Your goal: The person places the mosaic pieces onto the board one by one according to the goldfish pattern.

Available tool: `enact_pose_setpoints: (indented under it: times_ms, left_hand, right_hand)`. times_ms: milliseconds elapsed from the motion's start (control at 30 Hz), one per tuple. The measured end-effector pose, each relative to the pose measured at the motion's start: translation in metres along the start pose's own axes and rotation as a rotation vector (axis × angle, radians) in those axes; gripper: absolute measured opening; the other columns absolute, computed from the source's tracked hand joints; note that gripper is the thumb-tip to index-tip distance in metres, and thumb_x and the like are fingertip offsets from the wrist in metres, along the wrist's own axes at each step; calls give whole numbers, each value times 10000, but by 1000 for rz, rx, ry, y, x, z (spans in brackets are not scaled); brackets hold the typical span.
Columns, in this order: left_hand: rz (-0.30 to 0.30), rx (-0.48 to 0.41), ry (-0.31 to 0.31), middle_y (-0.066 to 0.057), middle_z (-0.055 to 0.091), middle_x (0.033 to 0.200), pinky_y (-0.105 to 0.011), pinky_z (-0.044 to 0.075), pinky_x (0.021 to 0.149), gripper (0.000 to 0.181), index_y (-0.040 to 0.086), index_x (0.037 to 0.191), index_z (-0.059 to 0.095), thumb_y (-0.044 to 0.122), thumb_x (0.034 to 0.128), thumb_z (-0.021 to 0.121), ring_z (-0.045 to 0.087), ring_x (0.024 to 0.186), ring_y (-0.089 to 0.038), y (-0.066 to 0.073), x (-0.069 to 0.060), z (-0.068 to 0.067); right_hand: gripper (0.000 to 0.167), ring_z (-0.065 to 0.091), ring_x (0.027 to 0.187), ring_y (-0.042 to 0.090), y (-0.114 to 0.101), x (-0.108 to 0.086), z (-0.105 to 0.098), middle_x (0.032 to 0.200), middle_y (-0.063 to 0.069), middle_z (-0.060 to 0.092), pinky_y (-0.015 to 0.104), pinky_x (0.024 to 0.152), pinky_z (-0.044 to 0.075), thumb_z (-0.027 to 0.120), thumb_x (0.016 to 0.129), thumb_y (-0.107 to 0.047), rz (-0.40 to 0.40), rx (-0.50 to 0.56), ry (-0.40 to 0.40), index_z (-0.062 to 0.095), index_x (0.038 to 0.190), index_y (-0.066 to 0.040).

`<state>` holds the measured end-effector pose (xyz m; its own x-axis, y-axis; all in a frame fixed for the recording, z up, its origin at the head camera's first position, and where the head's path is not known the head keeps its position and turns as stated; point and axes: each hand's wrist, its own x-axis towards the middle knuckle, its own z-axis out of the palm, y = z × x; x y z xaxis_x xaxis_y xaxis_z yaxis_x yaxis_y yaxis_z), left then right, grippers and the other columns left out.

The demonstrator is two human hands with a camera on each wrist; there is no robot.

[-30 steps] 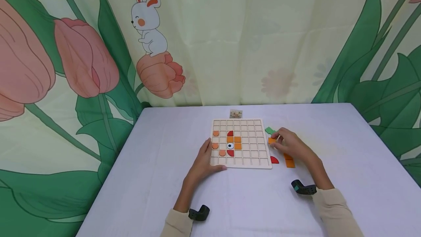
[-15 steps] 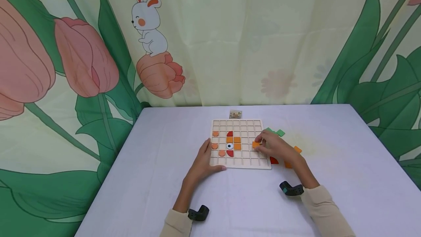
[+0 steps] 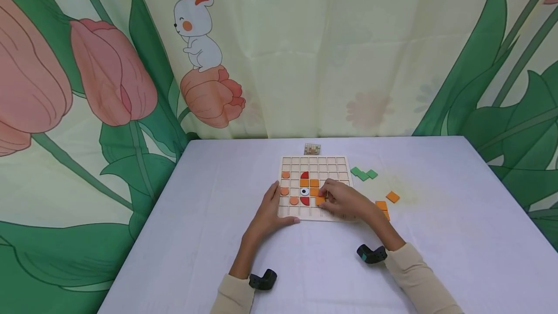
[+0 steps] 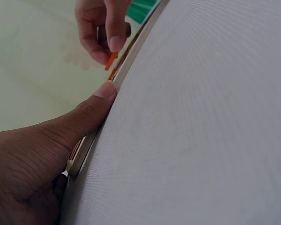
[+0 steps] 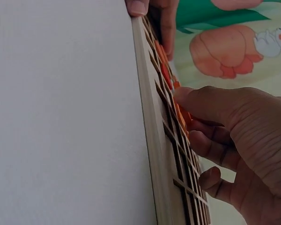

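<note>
- Flowery curtain [image 3: 322, 62] hangs behind everything, just a backdrop as far as I can see.
- White table [image 3: 209, 197] under it all, giving the board a flat place to lie.
- Wooden board [image 3: 335, 161] lies flat on it; its grid ridges probably stop pieces wandering.
- Left hand [image 3: 271, 210] grips the board's near left corner, thumb along the front edge, fingers on the left side. I'd guess that's to stop sliding.
- Right hand [image 3: 348, 199] has thumb and fingertips narrowed in a pinch on an orange square [image 3: 320, 201], tilted over the grid right of the lower red piece [image 3: 304, 201]. Can't tell if it touches wood. Holding it by the edges presumably leaves its underside free.
- Little card [image 3: 312, 149] sits beyond the far edge, out of the hands' way; too small to read.
- Spare orange squares [image 3: 393, 196] and green pieces [image 3: 362, 174] lie right of the board, handy for that side.
</note>
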<state>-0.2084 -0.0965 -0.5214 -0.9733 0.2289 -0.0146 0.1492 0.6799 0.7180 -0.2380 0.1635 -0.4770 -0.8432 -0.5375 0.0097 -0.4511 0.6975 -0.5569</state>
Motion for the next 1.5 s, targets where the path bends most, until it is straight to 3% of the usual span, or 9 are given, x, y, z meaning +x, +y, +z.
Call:
enact_pose_setpoints:
  times_ms: [400, 933, 1233, 1500]
  left_hand:
    - [10, -6, 1, -54, 109, 1628, -417, 280, 1147, 1236, 97, 1573, 146, 572, 665, 838, 130, 1480, -229, 2, -2, -1]
    - [7, -6, 6, -49, 114, 1627, -420, 279, 1148, 1221, 108, 1573, 159, 547, 667, 850, 133, 1479, -228, 4, -2, -1]
    - [-4, -15, 7, -54, 115, 1628, -428, 287, 1143, 1231, 114, 1577, 135, 538, 672, 852, 139, 1479, -238, 4, -3, -1]
    - [17, -24, 16, -53, 122, 1625, -438, 295, 1138, 1215, 108, 1576, 151, 516, 676, 859, 144, 1476, -240, 3, -3, -1]
  right_hand:
    - [258, 491, 774, 102, -6, 4, 12, 951, -57, 551, 235, 671, 464, 749, 872, -295, -47, -94, 41, 663, 1049, -129]
    - [274, 482, 775, 99, -4, 5, 14, 967, -46, 558, 241, 660, 455, 755, 867, -303, -59, -93, 56, 666, 1049, -118]
    - [276, 503, 786, 101, -3, 1, 11, 955, -60, 551, 248, 692, 483, 757, 866, -304, -21, -84, 66, 682, 1059, -123]
    - [235, 492, 750, 114, 12, -10, -8, 959, -25, 560, 246, 641, 458, 729, 891, -255, 51, -73, 84, 673, 1059, -101]
